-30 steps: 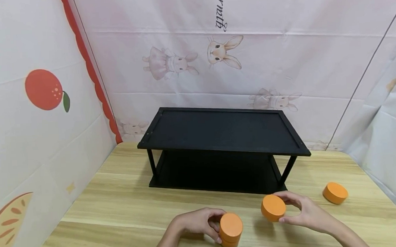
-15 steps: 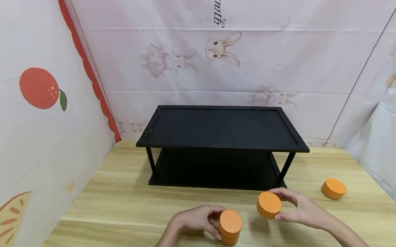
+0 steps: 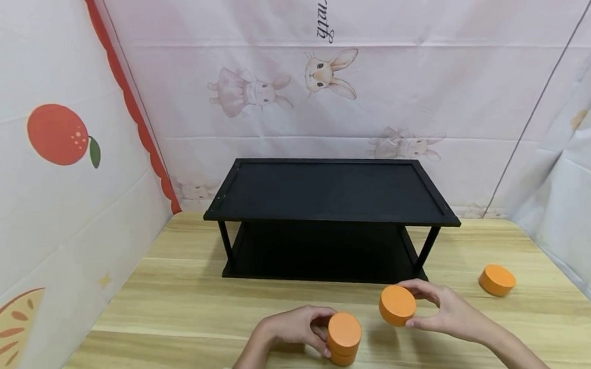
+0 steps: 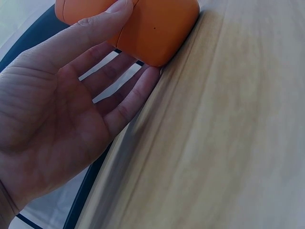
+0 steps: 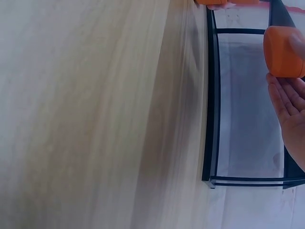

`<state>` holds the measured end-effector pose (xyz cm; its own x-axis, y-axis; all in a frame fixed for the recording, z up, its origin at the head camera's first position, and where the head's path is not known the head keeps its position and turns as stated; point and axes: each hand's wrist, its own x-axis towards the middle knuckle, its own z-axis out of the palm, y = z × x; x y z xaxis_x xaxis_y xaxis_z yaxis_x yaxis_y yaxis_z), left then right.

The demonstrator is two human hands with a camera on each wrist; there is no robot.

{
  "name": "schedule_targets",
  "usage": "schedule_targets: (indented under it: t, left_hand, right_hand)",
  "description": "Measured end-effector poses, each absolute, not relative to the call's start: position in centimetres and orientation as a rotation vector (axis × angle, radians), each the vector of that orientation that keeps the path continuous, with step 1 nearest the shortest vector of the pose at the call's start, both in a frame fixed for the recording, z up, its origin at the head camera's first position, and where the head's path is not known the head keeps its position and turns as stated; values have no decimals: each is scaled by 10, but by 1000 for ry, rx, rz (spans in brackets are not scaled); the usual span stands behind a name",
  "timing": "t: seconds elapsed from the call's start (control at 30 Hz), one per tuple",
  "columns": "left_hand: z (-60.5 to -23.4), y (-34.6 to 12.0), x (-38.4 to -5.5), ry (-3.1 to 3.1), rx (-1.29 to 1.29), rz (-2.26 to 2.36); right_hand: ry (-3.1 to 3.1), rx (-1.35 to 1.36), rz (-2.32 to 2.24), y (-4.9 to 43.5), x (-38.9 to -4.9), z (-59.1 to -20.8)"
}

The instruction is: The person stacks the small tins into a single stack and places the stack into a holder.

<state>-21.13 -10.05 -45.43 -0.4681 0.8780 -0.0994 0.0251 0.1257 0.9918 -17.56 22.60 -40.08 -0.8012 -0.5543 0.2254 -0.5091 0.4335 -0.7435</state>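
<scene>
Two round orange blocks stand stacked on the table, the upper block [image 3: 345,329] lying flat on the lower block [image 4: 164,28]. My left hand [image 3: 298,328] grips this stack from its left side, thumb in front and fingers behind. To the right of the stack, my right hand [image 3: 445,313] pinches another round orange block [image 3: 397,305] between thumb and fingers. That block hangs tilted above the tabletop, its shadow below it, apart from the stack. In the right wrist view the same held block [image 5: 281,52] shows with the right hand's fingers under it.
A black two-tier rack [image 3: 326,191] stands behind the hands, its lower shelf [image 3: 319,255] close to the table. One more round orange block [image 3: 497,280] lies on the wooden table [image 3: 182,324] at the right. Printed cloth [image 3: 267,30] hangs around the back and sides.
My right hand has moved a little left with its block, nearer the stack. The left hand keeps its grip on the stack. The head view has shifted slightly.
</scene>
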Motion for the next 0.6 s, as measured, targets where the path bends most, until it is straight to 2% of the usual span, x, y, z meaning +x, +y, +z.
schedule_targets:
  t: [0.6]
  left_hand:
    - [-455,-100,-211,1657,883,1439]
  right_hand:
    - [2607,-997,-1350,209,-171,-396]
